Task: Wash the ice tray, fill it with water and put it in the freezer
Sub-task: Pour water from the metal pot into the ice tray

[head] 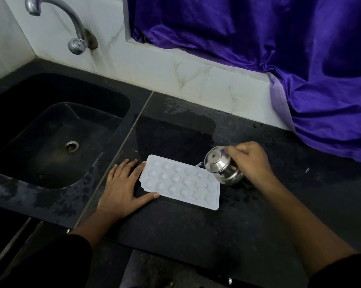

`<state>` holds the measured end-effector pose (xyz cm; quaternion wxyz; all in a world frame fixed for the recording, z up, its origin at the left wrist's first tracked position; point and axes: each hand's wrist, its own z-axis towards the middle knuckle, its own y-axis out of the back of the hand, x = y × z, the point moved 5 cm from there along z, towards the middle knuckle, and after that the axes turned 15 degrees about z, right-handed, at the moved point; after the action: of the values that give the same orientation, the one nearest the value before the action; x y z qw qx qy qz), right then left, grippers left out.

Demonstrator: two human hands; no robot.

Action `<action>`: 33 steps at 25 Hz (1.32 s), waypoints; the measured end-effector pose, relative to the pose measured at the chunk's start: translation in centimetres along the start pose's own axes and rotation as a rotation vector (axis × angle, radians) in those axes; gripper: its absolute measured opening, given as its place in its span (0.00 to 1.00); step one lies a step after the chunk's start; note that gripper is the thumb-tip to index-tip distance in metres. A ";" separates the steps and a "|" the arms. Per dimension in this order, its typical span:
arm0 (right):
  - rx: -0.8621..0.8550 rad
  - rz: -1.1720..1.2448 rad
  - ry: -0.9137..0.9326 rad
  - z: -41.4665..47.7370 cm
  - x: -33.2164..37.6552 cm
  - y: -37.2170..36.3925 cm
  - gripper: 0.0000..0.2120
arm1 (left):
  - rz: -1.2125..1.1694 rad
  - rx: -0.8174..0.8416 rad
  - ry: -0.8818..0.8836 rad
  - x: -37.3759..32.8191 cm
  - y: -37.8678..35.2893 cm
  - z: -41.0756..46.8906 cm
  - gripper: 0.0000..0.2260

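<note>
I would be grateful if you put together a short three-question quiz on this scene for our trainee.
1. True or false: the ice tray lies flat on the countertop.
2. What does the right hand hold? A) a sponge B) a steel pot C) a brush
3. Fill in: the left hand rests flat on the countertop at the tray's ____ end.

Key: 1 true; 2 B; 3 left.
</note>
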<state>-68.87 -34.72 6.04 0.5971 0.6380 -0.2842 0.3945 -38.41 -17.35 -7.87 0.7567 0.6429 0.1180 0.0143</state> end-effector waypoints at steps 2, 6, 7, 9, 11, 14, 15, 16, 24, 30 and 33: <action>-0.030 0.289 -0.075 0.1 -1.0 0.9 0.23 | -0.001 -0.001 -0.002 0.0 0.0 0.0 0.48; -0.059 0.656 -0.171 -0.3 -0.5 1.5 0.16 | 0.005 0.004 -0.003 0.0 -0.1 0.0 0.48; -0.050 0.685 -0.170 -0.2 -0.1 1.3 0.16 | 0.006 0.005 -0.004 -0.1 -0.1 0.0 0.48; -0.030 0.684 -0.140 0.1 0.7 0.4 0.16 | 0.011 0.009 -0.002 -0.1 0.0 0.1 0.48; 0.002 0.584 -0.067 0.5 1.5 -0.6 0.17 | 0.014 0.011 0.002 0.0 0.0 0.0 0.48; 0.080 0.202 0.048 1.0 2.2 -2.4 0.23 | 0.020 0.014 0.005 -0.1 0.0 -0.1 0.48; 0.098 0.044 0.087 1.0 2.7 -3.0 0.23 | 0.022 0.016 0.005 -0.1 0.1 0.0 0.48; 0.108 -0.087 0.117 0.8 3.1 -3.5 0.23 | 0.021 0.019 0.007 -0.1 0.1 0.0 0.48; 0.086 -0.309 0.210 0.5 4.6 -4.7 0.24 | 0.026 0.031 0.012 -0.1 0.0 0.0 0.48; 0.026 0.439 -0.076 1.3 0.9 -1.3 0.15 | 0.016 0.031 0.012 0.0 -0.1 0.0 0.48; 0.013 0.645 -0.160 1.1 1.0 -1.1 0.16 | 0.017 0.030 0.009 -0.1 -0.1 0.0 0.48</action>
<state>-67.24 -35.51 6.29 0.4131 0.5480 -0.5150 0.5136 -38.51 -17.35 -7.98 0.7463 0.6550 0.1162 0.0219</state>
